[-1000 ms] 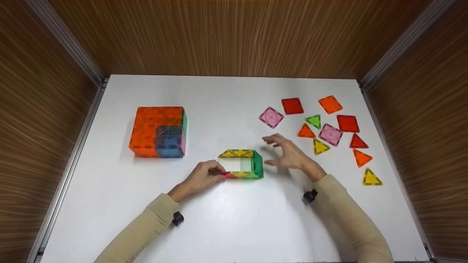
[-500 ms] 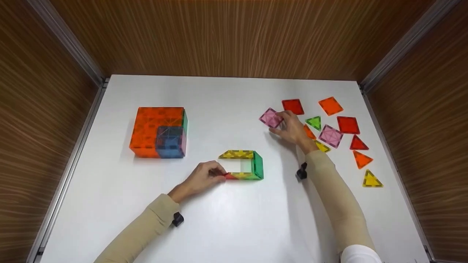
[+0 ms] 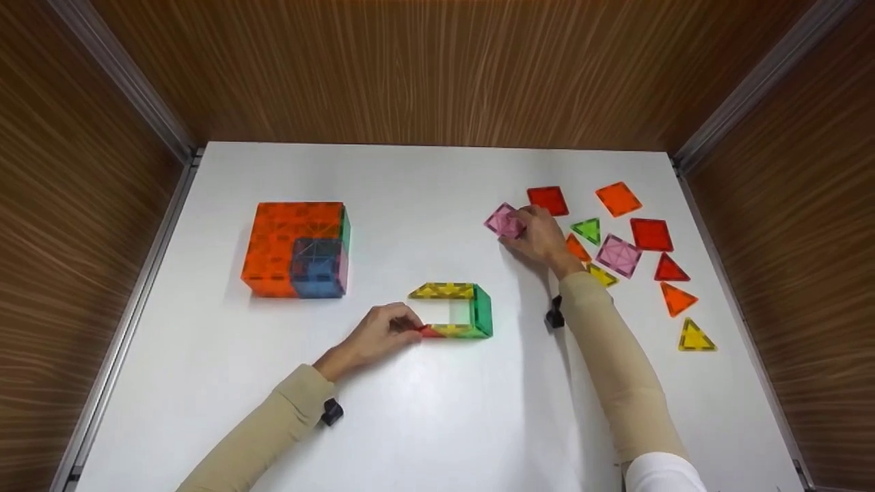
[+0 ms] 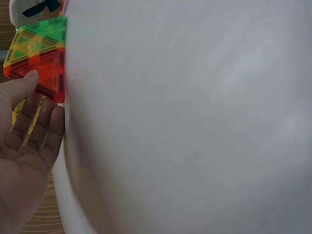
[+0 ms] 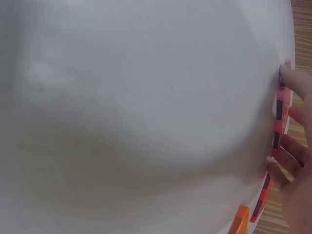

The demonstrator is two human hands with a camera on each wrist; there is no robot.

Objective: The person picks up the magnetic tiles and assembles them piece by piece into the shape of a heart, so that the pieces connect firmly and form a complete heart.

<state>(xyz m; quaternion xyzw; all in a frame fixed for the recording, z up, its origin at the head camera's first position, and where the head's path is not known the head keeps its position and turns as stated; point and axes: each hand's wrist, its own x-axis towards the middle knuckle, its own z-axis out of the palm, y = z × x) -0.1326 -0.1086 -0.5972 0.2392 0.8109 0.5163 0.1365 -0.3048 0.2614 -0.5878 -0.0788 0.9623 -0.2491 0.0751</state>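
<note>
Pink tile [image 3: 498, 220] points cornerwise away, right hand [image 3: 540, 236] seemingly pinching it, left [image 3: 377, 333] a triangle [image 4: 51, 72].

There are five loose squares [image 3: 619, 255], six loose triangles [image 3: 696, 337], one block [image 3: 277, 236] and one frame [image 3: 482, 311].

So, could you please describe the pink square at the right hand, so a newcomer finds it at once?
On the white table, look at the scattered tiles on the right. At their left edge, near a red square, is the pink square, partly covered by the right hand. The other pink square lies further right, with no hand on it.
</note>
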